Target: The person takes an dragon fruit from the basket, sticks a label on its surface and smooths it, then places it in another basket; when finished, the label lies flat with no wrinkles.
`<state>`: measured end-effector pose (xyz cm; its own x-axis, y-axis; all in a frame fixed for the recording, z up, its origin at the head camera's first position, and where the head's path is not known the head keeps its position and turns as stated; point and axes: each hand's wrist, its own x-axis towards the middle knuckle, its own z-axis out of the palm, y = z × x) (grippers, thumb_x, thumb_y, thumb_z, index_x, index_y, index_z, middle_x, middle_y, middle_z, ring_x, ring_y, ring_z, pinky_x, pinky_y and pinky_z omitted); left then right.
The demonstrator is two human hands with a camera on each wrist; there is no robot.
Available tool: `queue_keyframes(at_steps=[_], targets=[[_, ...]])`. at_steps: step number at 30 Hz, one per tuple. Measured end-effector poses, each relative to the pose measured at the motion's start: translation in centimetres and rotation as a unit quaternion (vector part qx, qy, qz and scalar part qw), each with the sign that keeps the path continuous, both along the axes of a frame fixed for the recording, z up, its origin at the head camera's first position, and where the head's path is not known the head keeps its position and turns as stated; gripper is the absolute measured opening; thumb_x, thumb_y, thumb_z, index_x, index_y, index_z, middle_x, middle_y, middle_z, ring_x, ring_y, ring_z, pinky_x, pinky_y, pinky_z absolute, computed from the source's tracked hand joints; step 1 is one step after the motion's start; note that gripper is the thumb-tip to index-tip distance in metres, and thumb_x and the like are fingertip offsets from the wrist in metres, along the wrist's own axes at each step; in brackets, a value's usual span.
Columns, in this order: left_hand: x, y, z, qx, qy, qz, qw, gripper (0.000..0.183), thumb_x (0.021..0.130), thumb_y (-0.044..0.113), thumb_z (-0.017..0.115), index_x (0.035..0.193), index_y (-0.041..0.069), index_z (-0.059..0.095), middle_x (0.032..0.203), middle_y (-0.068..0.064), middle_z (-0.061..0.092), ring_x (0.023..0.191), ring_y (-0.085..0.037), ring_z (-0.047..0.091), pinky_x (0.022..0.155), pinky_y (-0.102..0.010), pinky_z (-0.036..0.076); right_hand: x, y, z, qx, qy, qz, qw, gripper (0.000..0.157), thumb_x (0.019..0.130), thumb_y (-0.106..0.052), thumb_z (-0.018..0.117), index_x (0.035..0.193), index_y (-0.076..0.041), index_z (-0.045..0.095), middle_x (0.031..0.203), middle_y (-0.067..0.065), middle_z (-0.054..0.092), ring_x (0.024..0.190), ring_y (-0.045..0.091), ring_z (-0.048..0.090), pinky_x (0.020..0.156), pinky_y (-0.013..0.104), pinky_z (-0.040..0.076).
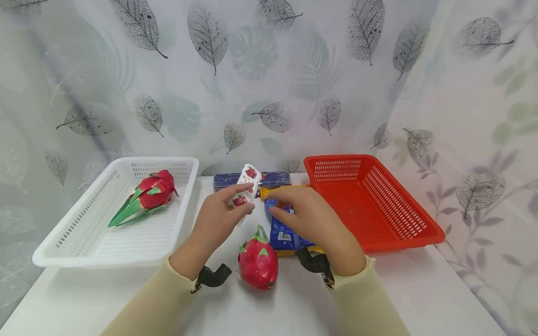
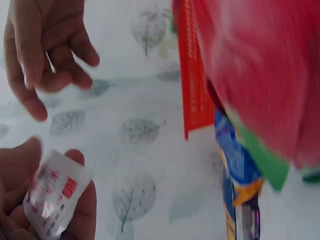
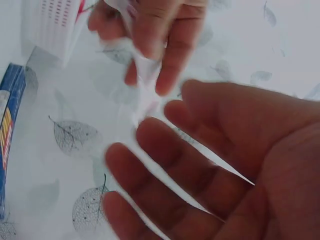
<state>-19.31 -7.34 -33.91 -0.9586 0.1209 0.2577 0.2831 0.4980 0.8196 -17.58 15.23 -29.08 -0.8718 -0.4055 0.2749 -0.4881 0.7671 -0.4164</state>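
Observation:
My left hand (image 1: 215, 218) pinches a small white packet (image 1: 251, 172) with red print between thumb and fingers, held up over the middle of the table. In the left wrist view the packet (image 2: 57, 197) faces the camera, showing a red square label. My right hand (image 1: 315, 221) hovers to the right with fingers loosely bent and nothing in them. Seen from the right wrist, its fingertips (image 3: 150, 131) are close to the packet's lower end. A pink-red dragon fruit (image 1: 258, 264) with green tips lies on the table between my forearms.
A white basket (image 1: 191, 196) at left holds another dragon fruit (image 1: 156, 191) with long green leaves. At right stands a red basket (image 1: 374, 205). A blue packet (image 1: 286, 235) with yellow edges lies beneath my right hand. Behind it is a dark blue spaghetti box (image 1: 275, 178).

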Motion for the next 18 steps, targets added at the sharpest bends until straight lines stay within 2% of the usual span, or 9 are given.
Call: queue_keyframes(at_steps=[2, 5, 7, 9, 12, 14, 16, 18], targets=[[0.6, 0.3, 0.3, 0.030, 0.012, -0.013, 0.9994, 0.044, 0.105, 0.024, 0.069, 0.149, 0.028, 0.064, 0.095, -0.008, 0.076, 0.064, -0.015, 0.056, 0.058, -0.022, 0.050, 0.1, -0.2, 0.1, -0.010, 0.022, -0.005, 1.000, 0.040, 0.094, -0.030, 0.083, 0.133, -0.026, 0.075, 0.099, -0.007, 0.076, 0.096, 0.014, 0.071, 0.088, 0.036, 0.066], [1.5, 0.6, 0.7, 0.084, 0.013, -0.040, 0.9955, 0.044, 0.110, 0.019, 0.058, 0.153, 0.026, 0.060, 0.126, -0.006, 0.076, 0.061, -0.015, 0.046, 0.054, -0.020, 0.043, 0.3, -0.6, 0.2, -0.031, 0.063, -0.012, 0.997, 0.038, 0.093, -0.030, 0.084, 0.129, -0.024, 0.077, 0.095, -0.006, 0.075, 0.091, 0.012, 0.069, 0.083, 0.034, 0.066], [2.0, 0.8, 0.7, 0.113, 0.009, -0.055, 0.9920, 0.047, 0.110, 0.014, 0.054, 0.155, 0.026, 0.057, 0.149, -0.002, 0.066, 0.074, -0.010, 0.058, 0.057, -0.017, 0.046, 0.5, -0.8, 0.1, -0.056, 0.090, -0.011, 0.994, 0.038, 0.092, -0.030, 0.085, 0.129, -0.023, 0.078, 0.095, -0.005, 0.075, 0.089, 0.010, 0.069, 0.081, 0.034, 0.066], [2.4, 0.9, 0.8, 0.131, 0.010, -0.065, 0.9893, 0.050, 0.109, 0.010, 0.053, 0.157, 0.026, 0.055, 0.161, 0.004, 0.056, 0.075, -0.013, 0.057, 0.056, -0.016, 0.045, 0.6, -0.9, -0.2, -0.081, 0.117, -0.007, 0.990, 0.038, 0.091, -0.028, 0.086, 0.128, -0.021, 0.078, 0.095, -0.004, 0.075, 0.087, 0.010, 0.068, 0.078, 0.034, 0.066], [2.9, 1.2, 0.8, 0.152, 0.014, -0.082, 0.9849, 0.059, 0.107, 0.005, 0.055, 0.161, 0.029, 0.049, 0.161, 0.001, 0.056, 0.090, -0.015, 0.064, 0.064, -0.015, 0.051, 0.8, -1.0, -0.5, -0.109, 0.150, 0.004, 0.983, 0.039, 0.089, -0.024, 0.088, 0.127, -0.018, 0.078, 0.093, -0.001, 0.073, 0.086, 0.011, 0.067, 0.076, 0.034, 0.066], [3.0, 1.4, 0.9, 0.166, 0.020, -0.100, 0.9808, 0.065, 0.106, 0.001, 0.056, 0.163, 0.031, 0.045, 0.158, -0.005, 0.058, 0.086, -0.020, 0.063, 0.067, -0.015, 0.053, 0.8, -1.1, -0.7, -0.116, 0.166, 0.010, 0.979, 0.039, 0.088, -0.022, 0.089, 0.125, -0.018, 0.079, 0.094, 0.002, 0.072, 0.085, 0.012, 0.066, 0.074, 0.033, 0.066], [3.1, 1.5, 0.9, 0.174, 0.027, -0.119, 0.9771, 0.071, 0.105, -0.001, 0.057, 0.165, 0.032, 0.041, 0.159, -0.008, 0.057, 0.109, -0.023, 0.070, 0.079, -0.016, 0.059, 0.7, -1.2, -0.7, -0.116, 0.180, 0.015, 0.977, 0.038, 0.087, -0.021, 0.090, 0.123, -0.018, 0.080, 0.095, 0.003, 0.071, 0.085, 0.012, 0.066, 0.074, 0.032, 0.066], [3.2, 1.7, 1.1, 0.175, 0.035, -0.134, 0.9747, 0.073, 0.104, -0.003, 0.057, 0.166, 0.031, 0.038, 0.162, -0.008, 0.053, 0.129, -0.026, 0.068, 0.090, -0.018, 0.060, 0.6, -1.3, -0.8, -0.110, 0.197, 0.021, 0.974, 0.036, 0.087, -0.021, 0.090, 0.121, -0.018, 0.081, 0.097, 0.003, 0.072, 0.087, 0.012, 0.067, 0.075, 0.030, 0.066]])
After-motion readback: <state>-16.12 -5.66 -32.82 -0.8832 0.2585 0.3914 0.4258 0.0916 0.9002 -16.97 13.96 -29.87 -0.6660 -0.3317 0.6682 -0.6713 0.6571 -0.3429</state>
